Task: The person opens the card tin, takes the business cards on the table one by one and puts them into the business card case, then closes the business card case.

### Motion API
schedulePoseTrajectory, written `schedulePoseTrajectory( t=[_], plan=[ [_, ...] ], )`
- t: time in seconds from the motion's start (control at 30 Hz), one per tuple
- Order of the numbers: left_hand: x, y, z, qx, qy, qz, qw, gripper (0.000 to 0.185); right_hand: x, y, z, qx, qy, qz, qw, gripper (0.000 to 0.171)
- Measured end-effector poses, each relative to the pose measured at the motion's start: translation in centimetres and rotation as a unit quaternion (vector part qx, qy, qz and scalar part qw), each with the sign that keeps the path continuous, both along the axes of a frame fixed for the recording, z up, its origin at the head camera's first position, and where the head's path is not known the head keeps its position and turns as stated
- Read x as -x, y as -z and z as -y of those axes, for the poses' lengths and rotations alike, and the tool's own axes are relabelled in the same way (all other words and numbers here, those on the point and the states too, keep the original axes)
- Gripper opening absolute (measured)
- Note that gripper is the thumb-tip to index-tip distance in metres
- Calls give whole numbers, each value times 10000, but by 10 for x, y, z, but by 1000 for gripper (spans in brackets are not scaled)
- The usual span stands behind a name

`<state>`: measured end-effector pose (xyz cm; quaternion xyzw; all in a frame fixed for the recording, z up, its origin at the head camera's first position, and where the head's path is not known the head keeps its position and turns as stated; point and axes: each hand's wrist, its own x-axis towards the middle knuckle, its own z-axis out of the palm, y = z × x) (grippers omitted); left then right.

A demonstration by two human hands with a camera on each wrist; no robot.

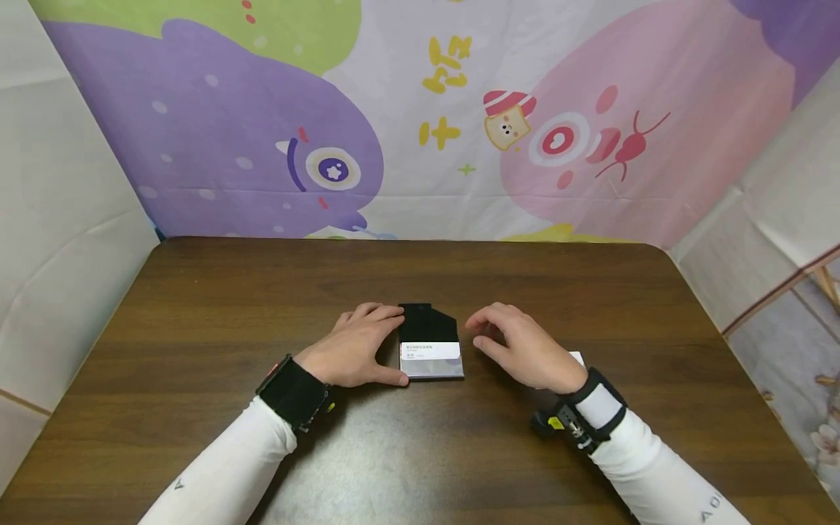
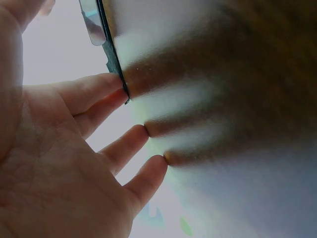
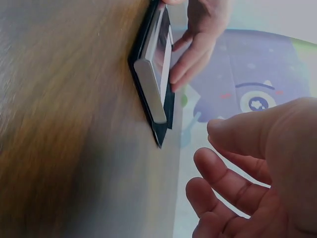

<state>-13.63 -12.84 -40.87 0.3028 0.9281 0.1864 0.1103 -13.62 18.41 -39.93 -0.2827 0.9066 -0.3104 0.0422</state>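
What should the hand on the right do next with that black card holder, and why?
Probably the right hand should move a little left to touch the black card holder. It hovers beside it with loosely curled fingers, holding nothing, while the left hand already rests against the holder's left edge on the table.

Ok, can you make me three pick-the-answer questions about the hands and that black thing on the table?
1. Where is the black card holder?
A between both hands
B at the table's far edge
C on a sleeve

2. What colour are the wrist straps?
A red
B black
C green

3. What is the right hand doing?
A gripping the holder
B hovering beside it, holding nothing
C lying flat, palm up

Answers: 1 A, the left hand touches its left side and the right hand sits just right of it. 2 B, both look black. 3 B, fingers loosely curled, apart from it.
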Motion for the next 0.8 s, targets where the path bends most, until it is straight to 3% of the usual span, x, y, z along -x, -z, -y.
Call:
schedulePoseTrajectory(
  t=[0.8],
  plan=[
    [1,1,0,4,21,-34,10000,99,-11,-7,-59,-349,528,362,9973,35]
  ],
)
